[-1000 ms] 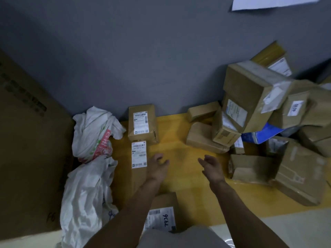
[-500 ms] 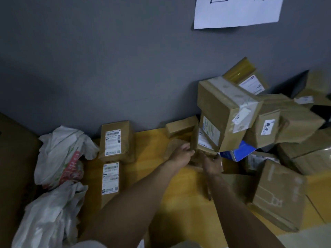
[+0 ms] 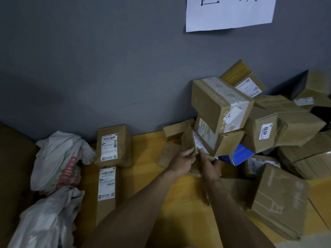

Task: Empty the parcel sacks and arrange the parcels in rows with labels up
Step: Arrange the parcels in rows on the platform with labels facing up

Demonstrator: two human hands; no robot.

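Yellow surface (image 3: pixel 146 154) | arms outstretched | left hand (image 3: pixel 180 162), right hand (image 3: pixel 211 166): fingers (image 3: pixel 188 153) curled round small parcel (image 3: pixel 187 138) (tilted)

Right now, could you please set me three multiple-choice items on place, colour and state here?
1. The crumpled white sacks lie: A atop the brown box pile; B left of the two labelled brown cardboard parcels; C under that pile.
2. The flat packet wedged under the pile is: A red; B green; C blue.
3. The left hand and right hand: A both grip one small brown cardboard parcel; B lie flat; C hold a sack.
Key: B, sacks sit leftmost; C, blue shows beneath boxes; A, fingers curl round it.
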